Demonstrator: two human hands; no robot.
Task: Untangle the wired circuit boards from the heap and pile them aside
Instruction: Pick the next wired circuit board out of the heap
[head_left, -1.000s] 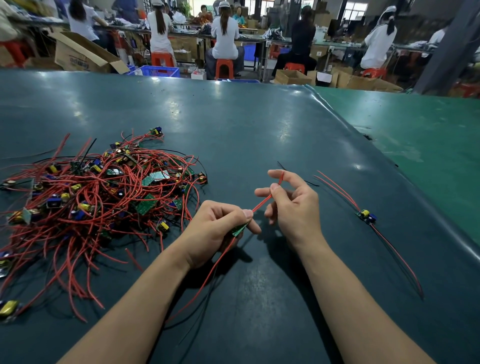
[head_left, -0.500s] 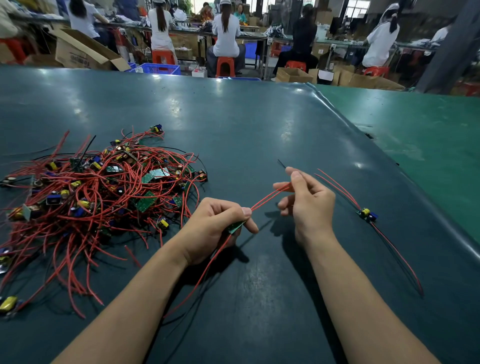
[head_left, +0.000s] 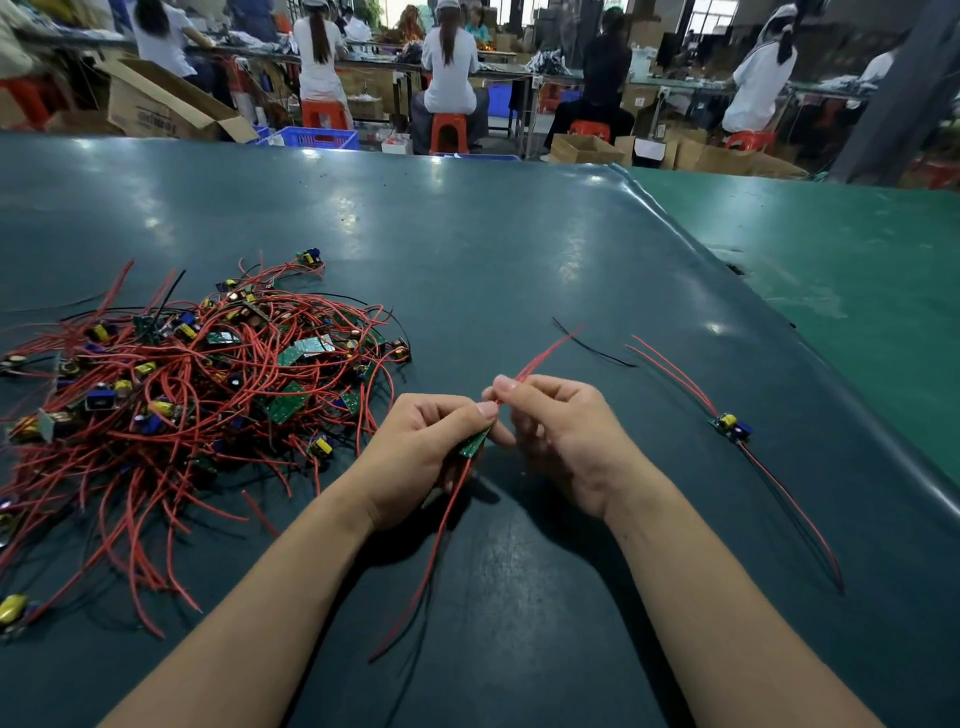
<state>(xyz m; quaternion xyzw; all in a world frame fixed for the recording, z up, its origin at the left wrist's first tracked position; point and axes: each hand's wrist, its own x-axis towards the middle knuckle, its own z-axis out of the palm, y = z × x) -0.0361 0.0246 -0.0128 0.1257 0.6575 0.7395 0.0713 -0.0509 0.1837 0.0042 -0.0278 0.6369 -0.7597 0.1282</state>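
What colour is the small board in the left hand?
Green, seen edge-on in the head view: the board held in the left hand.

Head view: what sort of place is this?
Likely an electronics assembly workshop. A heap of wired circuit boards lies on a green work table, and seated workers line long benches behind, with cardboard boxes around.

dark teal tabletop (head_left: 493, 249), glossy. big heap of red-wired boards (head_left: 197, 395) on left, one single wired board (head_left: 731, 427) lying well apart on right.
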